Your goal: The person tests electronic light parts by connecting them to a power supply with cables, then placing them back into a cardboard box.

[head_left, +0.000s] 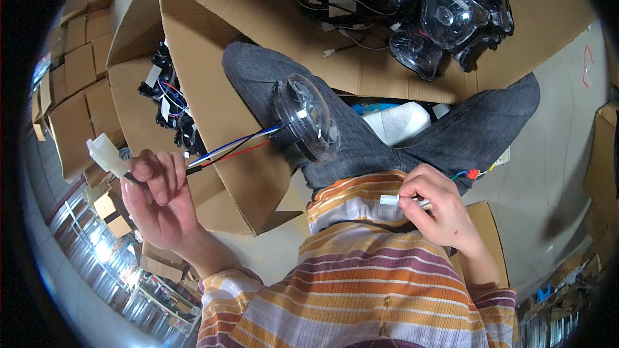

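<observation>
My left hand [160,203] is closed around a cable just below a large white plug connector [106,154], held up at the left. Blue, white, black and red wires [240,144] run from this hand to a round clear-lensed lamp [308,119] with a black housing, which rests on my left thigh. In front of my waist, my right hand [438,209] pinches a small white connector [389,200]; a short light-coloured lead shows among its fingers. Beyond it, a red connector [474,173] with coloured wires lies by my right thigh.
A big cardboard box [387,84] ahead holds several clear-lensed lamps [451,16] with wires. Another open box [222,116] at the left contains black wired parts [171,100]. White foam [396,122] sits between my legs. Stacked cartons [80,71] stand far left.
</observation>
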`<state>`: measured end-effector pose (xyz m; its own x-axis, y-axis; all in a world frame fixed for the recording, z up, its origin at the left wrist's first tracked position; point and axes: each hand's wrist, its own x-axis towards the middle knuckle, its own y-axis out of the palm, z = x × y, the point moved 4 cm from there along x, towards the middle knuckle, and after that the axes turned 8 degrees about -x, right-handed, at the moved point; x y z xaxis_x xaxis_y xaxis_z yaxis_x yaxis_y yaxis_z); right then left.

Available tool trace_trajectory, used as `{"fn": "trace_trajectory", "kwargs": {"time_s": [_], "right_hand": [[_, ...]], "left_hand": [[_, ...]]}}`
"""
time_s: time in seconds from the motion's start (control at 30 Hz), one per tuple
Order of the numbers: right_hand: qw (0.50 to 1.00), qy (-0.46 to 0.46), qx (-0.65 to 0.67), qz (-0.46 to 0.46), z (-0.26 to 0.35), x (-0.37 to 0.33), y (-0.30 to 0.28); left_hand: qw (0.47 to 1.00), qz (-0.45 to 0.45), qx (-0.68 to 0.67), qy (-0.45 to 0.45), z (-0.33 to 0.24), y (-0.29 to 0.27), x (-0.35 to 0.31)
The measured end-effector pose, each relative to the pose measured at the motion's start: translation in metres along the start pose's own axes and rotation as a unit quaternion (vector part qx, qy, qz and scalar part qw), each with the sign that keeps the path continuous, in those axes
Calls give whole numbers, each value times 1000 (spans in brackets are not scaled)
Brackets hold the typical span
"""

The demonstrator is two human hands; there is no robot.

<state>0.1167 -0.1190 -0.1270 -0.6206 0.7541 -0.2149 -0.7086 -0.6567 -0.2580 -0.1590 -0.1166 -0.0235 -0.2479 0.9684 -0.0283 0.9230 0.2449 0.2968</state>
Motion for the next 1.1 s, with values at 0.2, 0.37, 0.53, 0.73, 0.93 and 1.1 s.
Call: {"fn": "trace_trajectory", "kwargs": {"time_s": [0.2,0.37,0.53,0.73,0.93,1.1], "right_hand": [[1000,14,10,0,0,0,1],[1000,18,8,-12,0,-4,0],[1000,2,-14,-4,-3,-4,1],[1000,1,-2,6,-4,-4,4],[1000,-3,0,0,-1,-5,0],[1000,11,-6,-2,-6,-1,0]], "left_hand": [[1000,16,5,11,-2,11,9],[999,48,5,1,-4,12,10],[961,-110,-7,252,-94,-14,-17],[772,-336,316,437,-214,-144,-25],[694,-275,649,147,-119,-241,19],[799,-244,539,107,-3,-159,30]]}}
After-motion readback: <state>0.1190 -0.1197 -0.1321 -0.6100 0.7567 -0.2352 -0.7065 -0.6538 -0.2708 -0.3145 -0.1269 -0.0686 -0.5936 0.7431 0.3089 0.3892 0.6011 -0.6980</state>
